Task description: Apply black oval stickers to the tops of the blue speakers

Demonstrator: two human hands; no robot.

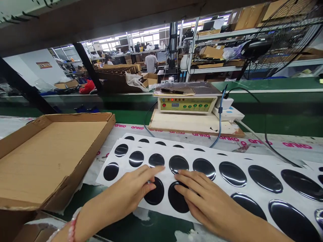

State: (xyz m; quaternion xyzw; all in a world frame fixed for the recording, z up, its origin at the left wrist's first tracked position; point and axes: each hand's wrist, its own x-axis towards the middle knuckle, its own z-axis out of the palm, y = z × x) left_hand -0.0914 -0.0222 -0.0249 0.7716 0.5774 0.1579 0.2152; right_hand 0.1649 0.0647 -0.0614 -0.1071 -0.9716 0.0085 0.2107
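Note:
A white sheet [161, 173] carries rows of glossy black round stickers [178, 164], and more such sheets lie beneath its far edge. Above the sheet, my left hand [137, 185] has its index finger stretched out and its other fingers curled. A small silvery bit shows between its thumb and fingers, too small to name. My right hand [202, 195] lies flat on the sheet, fingers extended, partly covering a black sticker [176, 198] in the near row. Both hands are close together near the sheet's middle.
An open cardboard box [55, 144] stands at left. Behind the sheets, a control unit [188, 104] with a pen [174, 91] on top rests on a wooden board [186, 121]. A blue cable [220, 121] and black cord [267, 134] trail down at right. A shelf hangs overhead.

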